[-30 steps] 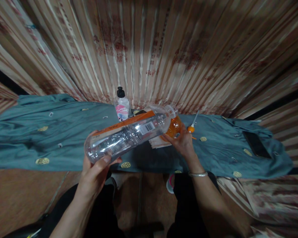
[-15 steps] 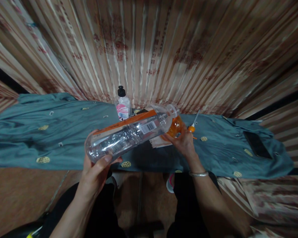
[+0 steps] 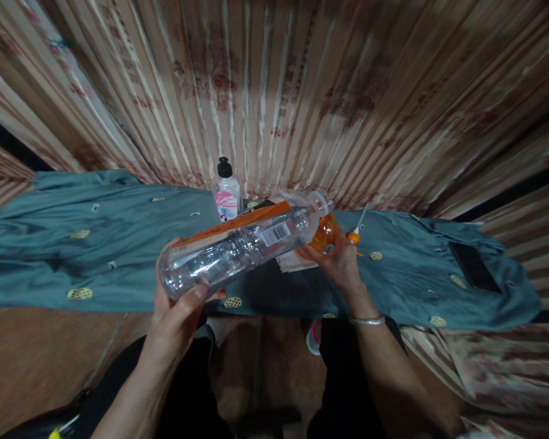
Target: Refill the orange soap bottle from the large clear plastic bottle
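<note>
A large clear plastic bottle (image 3: 242, 247) with an orange label strip and a barcode is tilted in front of me, its uncapped neck pointing right. My left hand (image 3: 178, 317) is closed around the bottle's base. Behind the neck, my right hand (image 3: 341, 262) grips a translucent orange bottle (image 3: 324, 233), whose mouth is hidden by the clear one. I cannot make out whether liquid is passing between them. Just right of that hand, an orange-and-white spray head (image 3: 353, 236) with a thin tube lies on the cloth.
A blue-green patterned cloth (image 3: 132, 244) covers the narrow table. A black-capped bottle (image 3: 227, 194) with a pink label stands at the back. A dark phone (image 3: 473, 267) lies to the right. Pale paper or cloth (image 3: 293, 262) shows under the bottles. A striped curtain (image 3: 265, 91) hangs behind.
The clear bottle has shifted very slightly, with its tilt almost the same. Both hands keep their holds.
</note>
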Demonstrator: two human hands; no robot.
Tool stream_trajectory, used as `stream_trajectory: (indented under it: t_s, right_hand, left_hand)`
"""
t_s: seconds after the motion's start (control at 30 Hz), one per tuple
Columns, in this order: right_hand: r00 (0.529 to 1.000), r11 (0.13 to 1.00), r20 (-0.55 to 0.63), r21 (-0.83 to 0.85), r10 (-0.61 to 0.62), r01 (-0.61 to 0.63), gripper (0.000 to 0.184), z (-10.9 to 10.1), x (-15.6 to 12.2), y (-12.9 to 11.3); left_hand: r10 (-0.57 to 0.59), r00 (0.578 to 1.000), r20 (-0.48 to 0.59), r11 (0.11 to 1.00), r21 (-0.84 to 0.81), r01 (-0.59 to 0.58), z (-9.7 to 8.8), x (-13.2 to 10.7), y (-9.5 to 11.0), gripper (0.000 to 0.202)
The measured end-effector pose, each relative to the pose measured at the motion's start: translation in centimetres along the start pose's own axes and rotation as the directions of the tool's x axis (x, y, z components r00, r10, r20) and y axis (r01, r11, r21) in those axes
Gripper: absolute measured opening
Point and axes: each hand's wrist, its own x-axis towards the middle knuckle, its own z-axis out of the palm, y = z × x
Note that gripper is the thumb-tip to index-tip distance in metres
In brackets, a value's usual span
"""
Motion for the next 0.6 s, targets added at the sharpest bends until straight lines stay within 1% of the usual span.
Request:
stream_trajectory:
  t_s: [0.1, 0.23, 0.4, 0.47, 0.6]
  right_hand:
    - [1.000, 1.000, -0.017, -0.004, -0.007, 0.007, 0.071, 0.10, -0.03, 0.11]
    - [1.000, 1.000, -0.011, 0.003, -0.012, 0.012, 0.070, 0.04, -0.07, 0.02]
    - [1.000, 1.000, 0.002, 0.021, -0.003, 0.003, 0.076, -0.07, -0.04, -0.03]
    - [1.000, 1.000, 0.001, 0.025, 0.001, -0.001, 0.076, -0.04, -0.04, -0.02]
    - [1.000, 0.999, -0.014, 0.041, -0.006, 0.006, 0.073, 0.05, -0.04, -0.11]
  left_hand:
    - [-0.001, 1.000, 0.000, 1.000, 0.010, 0.001, 0.08, -0.06, 0.07, 0.076]
    - [0.003, 1.000, 0.017, 0.999, 0.033, -0.003, -0.12, 0.03, -0.02, 0.077]
    - [0.030, 0.999, 0.041, 0.998, 0.048, -0.032, -0.35, 0.16, -0.21, 0.076]
    - [0.036, 0.998, 0.054, 0.998, 0.040, -0.039, -0.29, 0.14, -0.20, 0.073]
    - [0.021, 0.999, 0.034, 1.000, -0.004, -0.021, 0.01, 0.07, -0.08, 0.074]
